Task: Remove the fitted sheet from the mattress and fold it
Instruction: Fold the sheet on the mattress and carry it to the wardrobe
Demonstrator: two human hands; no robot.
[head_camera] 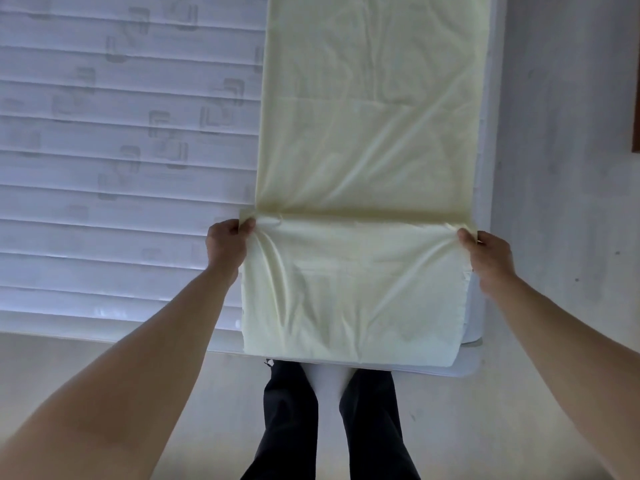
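Note:
A pale yellow fitted sheet (367, 126), folded into a long narrow strip, lies along the right side of the bare white quilted mattress (121, 150). Its near end is turned back over itself, and the fold line runs between my two hands. My left hand (227, 242) pinches the left end of that fold. My right hand (485, 256) pinches the right end at the mattress edge. The doubled near part (349, 292) reaches the mattress's front edge.
The mattress's front right corner (467, 368) is just in front of my dark-trousered legs (332, 420). Pale floor (554, 168) runs along the right side. A dark brown piece of furniture (636, 98) shows at the far right edge.

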